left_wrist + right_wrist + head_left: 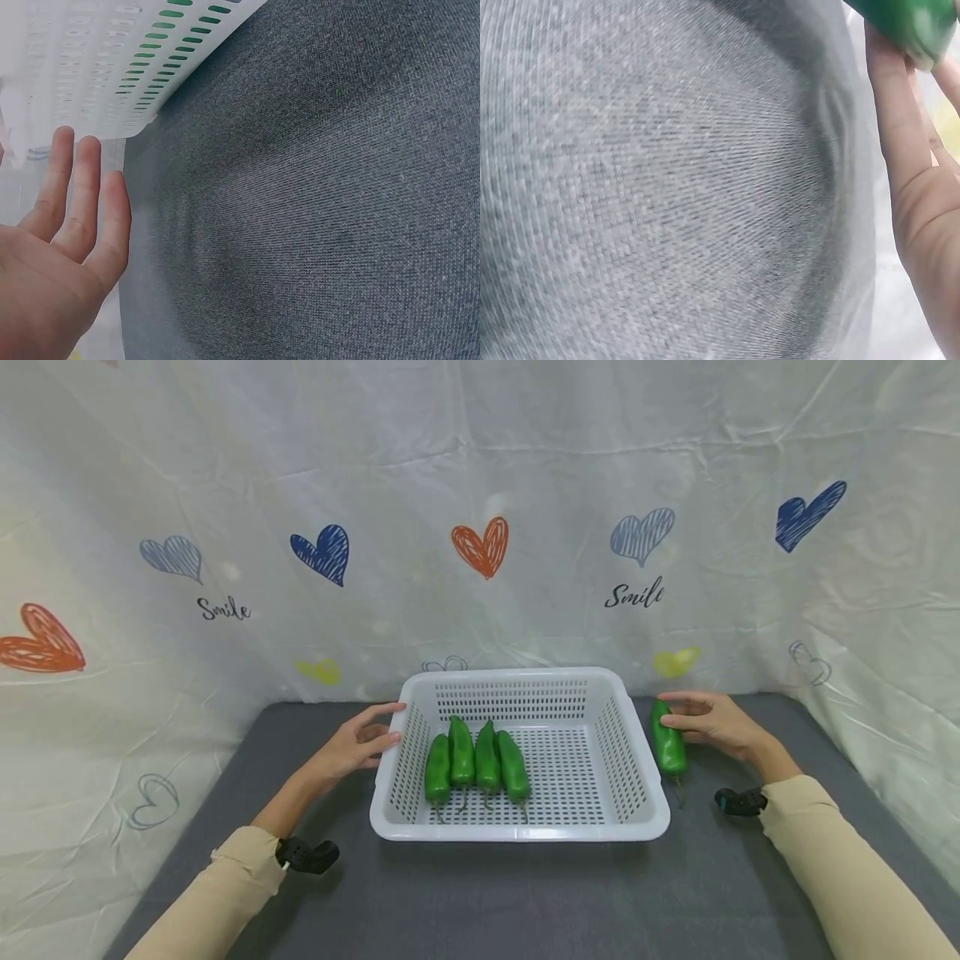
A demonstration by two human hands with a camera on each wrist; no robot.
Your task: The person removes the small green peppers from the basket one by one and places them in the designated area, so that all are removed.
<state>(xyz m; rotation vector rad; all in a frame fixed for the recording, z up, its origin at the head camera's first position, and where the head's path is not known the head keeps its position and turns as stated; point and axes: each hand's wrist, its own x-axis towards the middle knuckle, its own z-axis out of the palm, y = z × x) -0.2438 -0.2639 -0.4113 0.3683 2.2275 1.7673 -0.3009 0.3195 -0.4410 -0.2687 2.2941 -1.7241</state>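
Note:
A white perforated plastic basket [525,832] stands on the dark cloth, with several green peppers [487,764] side by side in its left half, their stems toward the near side. At its left rim is my left hand [358,742], the fingertips touching the edge; the left wrist view shows three fairly straight fingers [86,195] against the basket wall [112,67]. To the right of the basket, my right hand [708,722] pinches another green pepper [669,747] between thumb and fingers, stem hanging down. Only part of that pepper [915,26] shows in the right wrist view.
A dark grey cloth [480,902] covers the table under the basket. Behind it hangs a whitish curtain [555,468] printed with hearts and the word Smile. Each wrist carries a black strap device [307,856].

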